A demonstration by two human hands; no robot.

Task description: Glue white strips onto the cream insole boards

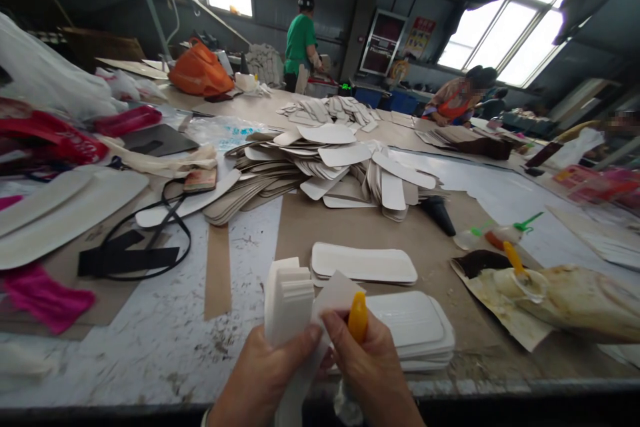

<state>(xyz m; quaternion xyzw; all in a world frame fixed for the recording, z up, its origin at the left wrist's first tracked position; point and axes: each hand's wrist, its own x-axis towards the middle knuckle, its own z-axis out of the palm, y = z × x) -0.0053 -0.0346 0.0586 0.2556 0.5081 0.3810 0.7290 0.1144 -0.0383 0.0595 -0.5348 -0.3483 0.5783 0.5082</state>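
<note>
My left hand point(273, 367) is closed around an upright stack of white card pieces point(289, 293), its thumb pressing on the near side. In front of the stack, my right hand point(367, 353) pinches the edge of one white card piece point(340, 292) between thumb and finger. A yellow-handled tool point(358, 317) is also gripped in my right hand, its whitish lower end showing indistinctly below. Just beyond my right hand lies a pile of white rounded panels point(413, 320). Farther off is a smaller stack of similar panels point(364, 261).
A large heap of rounded panels point(325, 167) fills the middle. Black straps point(133, 257) and a pink cloth point(47, 297) lie left. At right are a glue-stained bag point(590, 293), a small bottle point(505, 235) and a black cone point(437, 213). Co-workers point(301, 40) stand beyond.
</note>
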